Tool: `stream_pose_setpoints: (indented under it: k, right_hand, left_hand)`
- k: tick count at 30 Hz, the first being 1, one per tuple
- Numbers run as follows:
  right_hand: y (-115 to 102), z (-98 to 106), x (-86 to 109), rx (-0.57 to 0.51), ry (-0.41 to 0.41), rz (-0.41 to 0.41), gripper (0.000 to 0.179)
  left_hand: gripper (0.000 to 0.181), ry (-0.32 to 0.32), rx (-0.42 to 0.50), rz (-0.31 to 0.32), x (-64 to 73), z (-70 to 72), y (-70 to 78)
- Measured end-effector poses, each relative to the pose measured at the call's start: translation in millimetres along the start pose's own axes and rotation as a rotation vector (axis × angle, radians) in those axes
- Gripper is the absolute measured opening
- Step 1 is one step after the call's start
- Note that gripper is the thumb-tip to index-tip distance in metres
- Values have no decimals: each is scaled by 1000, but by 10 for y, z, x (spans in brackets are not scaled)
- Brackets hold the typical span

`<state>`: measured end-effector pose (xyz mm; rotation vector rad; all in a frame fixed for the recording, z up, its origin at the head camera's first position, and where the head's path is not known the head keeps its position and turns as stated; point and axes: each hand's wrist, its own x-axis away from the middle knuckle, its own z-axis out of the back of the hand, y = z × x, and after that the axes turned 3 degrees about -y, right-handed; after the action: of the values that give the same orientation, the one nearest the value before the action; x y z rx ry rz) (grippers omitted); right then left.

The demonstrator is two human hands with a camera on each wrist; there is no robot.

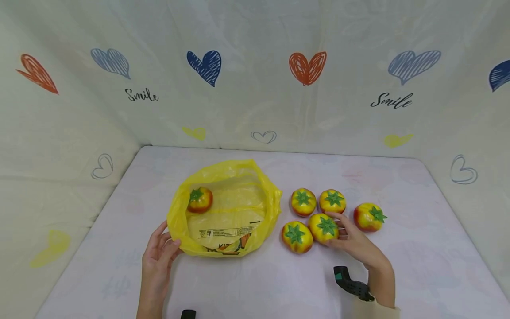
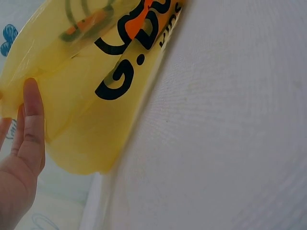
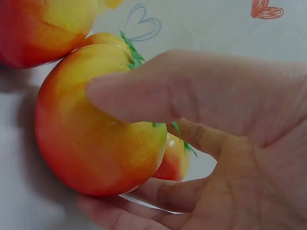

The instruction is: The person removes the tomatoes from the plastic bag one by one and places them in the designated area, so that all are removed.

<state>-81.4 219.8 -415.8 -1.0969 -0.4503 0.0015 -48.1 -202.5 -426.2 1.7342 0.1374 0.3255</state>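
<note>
A yellow plastic bag (image 1: 223, 254) lies on the table with its mouth spread wide. Inside it, at the left, sits one toy tomato (image 1: 203, 201), yellow and red with a green leafy top. My left hand (image 1: 159, 254) holds the bag's near left rim between thumb and fingers; the left wrist view shows the printed outside of the bag (image 2: 86, 134). To the bag's right, my right hand (image 1: 354, 239) grips another toy tomato (image 1: 318, 228), thumb on one side and fingers on the other. In the right wrist view, this tomato (image 3: 96, 148) is close to the tabletop.
Around the gripped tomato stand more toy tomatoes: one at near left (image 1: 296, 239), two behind it (image 1: 303, 208) and one to the right of my hand (image 1: 366, 221). A pale cloth printed with hearts (image 1: 255, 88) hangs behind the white table (image 1: 247, 288).
</note>
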Motion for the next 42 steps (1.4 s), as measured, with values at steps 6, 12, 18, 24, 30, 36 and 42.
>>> stream_pose_setpoints:
  k: [6, 12, 18, 24, 30, 36, 42]
  right_hand:
    - [-8, -13, -8, -7, -9, -3, 69]
    - [-6, -4, -13, 9, -5, -27, 70]
    - [2, 4, -8, 19, -9, -21, 68]
    - [-8, -7, -17, 12, -39, 17, 67]
    - [-17, 1, 5, 13, -37, -5, 68]
    - [-14, 13, 29, 10, -23, -16, 69]
    - [-6, 23, 30, 15, -10, -18, 68]
  left_hand:
    - [51, 0, 0, -8, 2, -2, -3]
    - [52, 1, 1, -7, 0, -2, -6]
    - [51, -10, 15, -22, 10, 7, -3]
    - [51, -17, 16, -36, 11, 10, -6]
    - [51, -11, 4, -31, 9, 12, -10]
    - [50, -30, 31, -39, 11, 19, -12]
    - [50, -17, 15, -28, 9, 10, -6]
